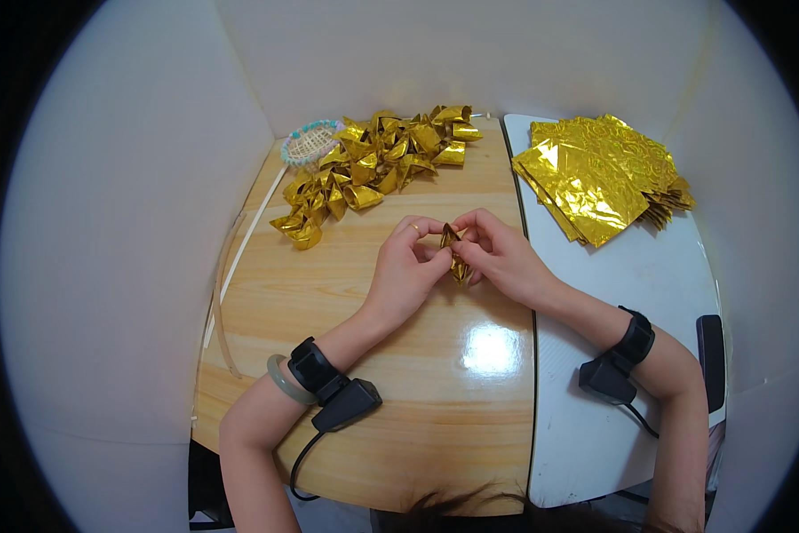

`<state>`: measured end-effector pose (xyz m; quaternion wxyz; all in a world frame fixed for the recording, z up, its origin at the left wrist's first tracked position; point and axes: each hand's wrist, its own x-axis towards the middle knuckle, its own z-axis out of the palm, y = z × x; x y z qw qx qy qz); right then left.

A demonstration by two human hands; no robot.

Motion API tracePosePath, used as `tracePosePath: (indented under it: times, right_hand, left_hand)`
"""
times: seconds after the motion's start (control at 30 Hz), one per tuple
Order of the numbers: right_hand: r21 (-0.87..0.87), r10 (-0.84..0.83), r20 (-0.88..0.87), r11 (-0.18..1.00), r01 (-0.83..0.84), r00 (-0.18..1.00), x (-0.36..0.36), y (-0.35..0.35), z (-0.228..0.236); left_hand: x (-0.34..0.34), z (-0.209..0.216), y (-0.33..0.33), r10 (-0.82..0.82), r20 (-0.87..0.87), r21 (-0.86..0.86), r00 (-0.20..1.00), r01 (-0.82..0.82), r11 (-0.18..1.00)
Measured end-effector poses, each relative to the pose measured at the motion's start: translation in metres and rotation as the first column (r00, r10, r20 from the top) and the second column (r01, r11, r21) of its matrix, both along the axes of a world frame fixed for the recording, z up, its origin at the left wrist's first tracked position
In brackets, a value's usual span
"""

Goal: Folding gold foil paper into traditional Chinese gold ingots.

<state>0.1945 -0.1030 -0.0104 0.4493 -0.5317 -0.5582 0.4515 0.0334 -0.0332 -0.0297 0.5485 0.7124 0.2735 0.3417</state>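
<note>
Between my two hands is a small folded gold foil paper piece (458, 267), pointed at its upper end, held just above the wooden table. My left hand (408, 262) pinches its left side with thumb and forefinger. From the other side my right hand (497, 255) grips it, fingers curled around the edge. A heap of folded gold foil pieces (390, 155) lies beyond my hands to the left. To the far right, a stack of flat gold foil sheets (595, 178) is fanned out.
The wood-grain table (373, 355) meets a white table (586, 453) along a dark seam. A small woven fan (311, 145) with a beaded rim lies at the back left, near a white strip (248, 249). At the right edge rests a dark phone-like slab (711, 362). Pale walls surround the tables.
</note>
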Motion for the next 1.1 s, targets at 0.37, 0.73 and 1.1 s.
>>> tracePosePath:
  times: [0.37,0.73,1.1]
  right_hand:
    - [0.06,-0.042,-0.031,0.997,0.044,0.999,-0.002,0.005,-0.008]
    - [-0.162,-0.012,-0.659,0.979,-0.126,0.752,0.003,0.002,0.005]
    - [-0.043,0.109,-0.809,0.969,-0.244,0.578,0.001,-0.002,0.006]
  left_hand:
    - [0.001,0.012,-0.006,0.014,0.085,-0.179,0.996,0.002,0.984]
    - [0.001,0.016,-0.012,-0.066,0.141,-0.041,0.988,0.072,0.997]
    - [0.002,0.016,-0.011,-0.065,0.196,-0.078,0.978,0.082,0.994]
